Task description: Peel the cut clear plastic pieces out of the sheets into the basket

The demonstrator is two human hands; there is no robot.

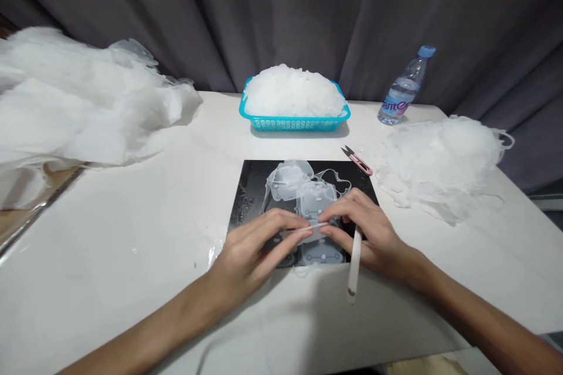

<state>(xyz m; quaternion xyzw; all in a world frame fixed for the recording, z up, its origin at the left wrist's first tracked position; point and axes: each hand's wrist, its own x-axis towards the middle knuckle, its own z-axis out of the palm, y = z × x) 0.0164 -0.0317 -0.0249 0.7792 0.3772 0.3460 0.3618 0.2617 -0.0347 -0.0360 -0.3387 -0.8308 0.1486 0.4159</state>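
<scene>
Between both hands is a thin translucent piece (315, 227), seen nearly edge-on above a black mat (251, 187). My left hand (259, 241) pinches its left end between thumb and fingertips. At the other end, my right hand (360, 225) pinches it too. A slim white-handled tool (354, 269) is tucked in my right palm, its handle pointing toward me; its working end is hidden. Beneath and beyond the fingers, clear moulded sheets (315, 199) with small holes and slots lie on the mat, with thin curly offcut strips (336, 179) around them.
Pink thread snips (358, 161) lie beyond the mat's right corner. A blue basket (299, 124) heaped with translucent pieces stands at the back, a water bottle (402, 91) to its right. Piles of clear film (88, 99) and scraps (444, 164) flank the white table (132, 246).
</scene>
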